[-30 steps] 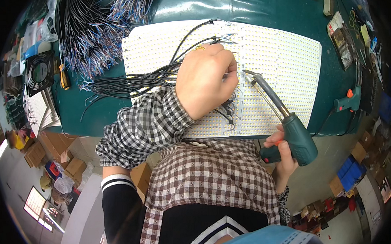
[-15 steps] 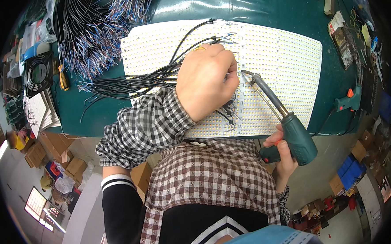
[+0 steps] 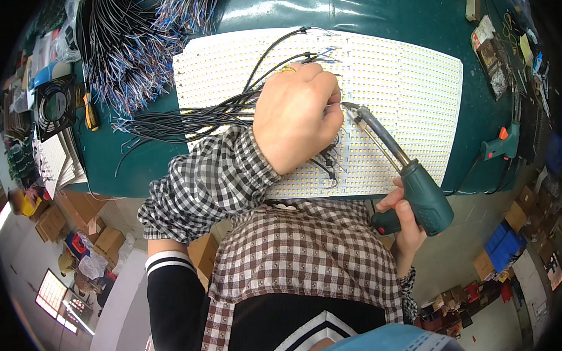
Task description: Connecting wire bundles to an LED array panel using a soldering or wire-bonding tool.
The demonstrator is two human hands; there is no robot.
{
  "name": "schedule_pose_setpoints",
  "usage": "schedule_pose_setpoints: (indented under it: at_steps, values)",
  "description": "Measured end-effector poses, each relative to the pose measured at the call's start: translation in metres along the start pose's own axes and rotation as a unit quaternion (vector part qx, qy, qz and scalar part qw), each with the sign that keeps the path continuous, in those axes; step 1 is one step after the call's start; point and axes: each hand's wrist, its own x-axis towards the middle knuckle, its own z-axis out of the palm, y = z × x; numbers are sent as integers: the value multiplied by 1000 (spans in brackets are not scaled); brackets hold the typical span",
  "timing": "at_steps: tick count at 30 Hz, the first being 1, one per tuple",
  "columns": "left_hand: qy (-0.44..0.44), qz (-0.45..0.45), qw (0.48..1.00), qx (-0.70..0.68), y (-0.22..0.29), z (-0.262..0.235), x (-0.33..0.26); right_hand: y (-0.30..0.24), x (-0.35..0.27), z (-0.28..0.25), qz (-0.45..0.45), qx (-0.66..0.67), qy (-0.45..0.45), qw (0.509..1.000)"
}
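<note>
Two hands [image 3: 298,120]; right [image 3: 411,233] grips one soldering gun [image 3: 426,196]; one fan [image 3: 55,106].

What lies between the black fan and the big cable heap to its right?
In the head view, a yellow-handled tool lies between the fan and the cable heap.

Free rm: upper R side of LED panel [image 3: 420,98]. In way: black cables [image 3: 195,121] L, soldering gun [image 3: 425,194] lower R.

No words, numbers or signs are showing clearly enough to read. Tiny marks are running down the middle of the board [image 3: 404,93], looking too small to make out, and any lettering on the fan [image 3: 55,106] is blurring beyond reading.
</note>
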Motion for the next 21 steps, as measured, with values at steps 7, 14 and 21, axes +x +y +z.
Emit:
schedule_pose_setpoints:
  at_steps: [7,14,21]
  values:
    - [-3,0,1000,-4,1,-1,1,3,0,-3,-9,-22,-6,1000]
    - [-5,0,1000,-4,1,-1,1,9,-1,-5,-35,0,7,999]
    - [15,35,998,45,4,-6,-6,5,0,-3,-23,61,15,998]
